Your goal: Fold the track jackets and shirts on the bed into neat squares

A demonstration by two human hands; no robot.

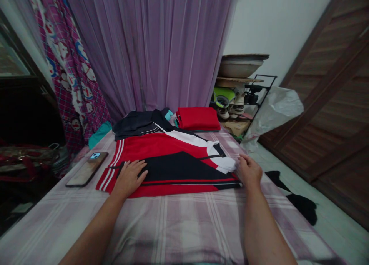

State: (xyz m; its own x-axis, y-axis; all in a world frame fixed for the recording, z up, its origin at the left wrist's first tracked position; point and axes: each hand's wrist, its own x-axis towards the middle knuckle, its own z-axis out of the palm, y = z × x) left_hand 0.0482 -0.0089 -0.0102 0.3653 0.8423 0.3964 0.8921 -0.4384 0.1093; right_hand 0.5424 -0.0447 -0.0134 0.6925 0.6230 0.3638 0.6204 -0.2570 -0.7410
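Pal: What's up close?

Me: From way over here, I see the plaid cover (178,219) 1st. It has wrinkles, so stuff on it might bunch up if I tug hard.

Pal: And the hands?

Me: L hand (129,179) is open, laid flat on the jacket (164,169), fingers a bit apart. R hand (250,170) is curled at the jacket's R edge, by the white bit. Can't tell if it's pinching cloth b/c the fingertips are hidden.

Pal: Where's the jacket, exactly?

Me: On the plaid cover, b/w both hands, black part over red.

Pal: So what's the worry?

Me: If R pulls and L presses too lightly, I think it could skid and crease. The black part could go crooked too. If L swings out, it could bump the phone (86,172), b/c that's just beside the stripy hem, near the cover's edge. It might drop!

Pal: Farther back?

Me: Dark clothes (134,123) lie against the jacket's far side, so a big tug could drag 'em. The folded red cloth (198,119) is near; a hard shove might mess it up.
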